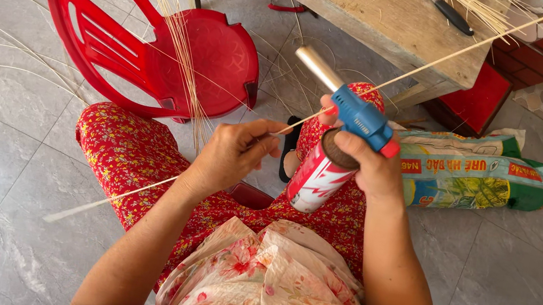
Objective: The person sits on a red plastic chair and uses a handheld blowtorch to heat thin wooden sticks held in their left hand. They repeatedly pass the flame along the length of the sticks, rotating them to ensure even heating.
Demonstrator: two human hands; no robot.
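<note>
My left hand [231, 153] pinches a long thin pale cane strip [449, 56] that runs from the lower left floor up across the bench at the upper right. In my right hand [369, 163] is a gas torch [348, 110]: a red and white canister [317, 176] with a blue head and a silver nozzle pointing up and left. The strip crosses just in front of the blue head, right above my red floral lap.
A red plastic chair [128, 40] stands to the left with a bundle of thin cane strips [182, 49] leaning over it. A wooden bench [376, 12] with a knife [449, 12] is ahead. A printed woven sack [473, 175] lies at right on the grey tiles.
</note>
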